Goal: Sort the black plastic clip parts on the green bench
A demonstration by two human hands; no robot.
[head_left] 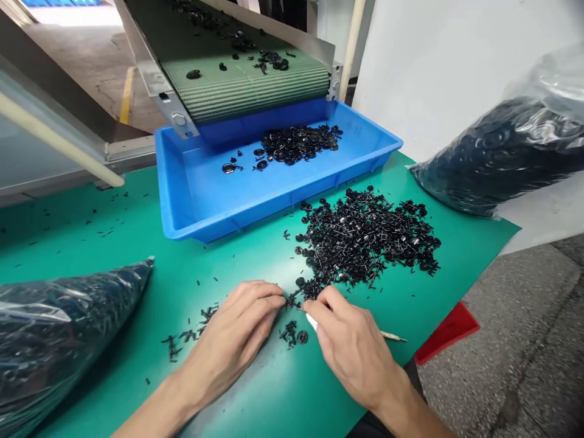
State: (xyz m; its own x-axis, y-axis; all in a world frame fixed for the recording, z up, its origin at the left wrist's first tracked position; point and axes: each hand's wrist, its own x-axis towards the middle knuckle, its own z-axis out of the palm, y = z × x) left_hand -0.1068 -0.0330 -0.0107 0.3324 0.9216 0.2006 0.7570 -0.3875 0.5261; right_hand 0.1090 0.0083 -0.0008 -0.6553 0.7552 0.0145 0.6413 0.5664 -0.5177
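My right hand [353, 340] is closed around a slim tool with a white front part [312, 322]; most of it is hidden in the fingers. A thin tan stick [393, 336] shows behind that hand, and I cannot tell whether it belongs to the same tool. My left hand [235, 331] has its fingers pinched at a small black plastic part [291, 300], opposite the tool's tip. Just below, between the hands, lie a few black pieces [288, 334] and a round black disc [302, 337]. Black branched scraps [171, 348] are left of my left hand.
A large pile of black plastic parts [365, 237] covers the green table [255, 389] ahead. Behind it, a blue tray [214, 213] with more parts sits under a green conveyor belt [255, 91]. Filled plastic bags stand left [59, 334] and right [506, 152]. A red bin [449, 334] is below the table's edge.
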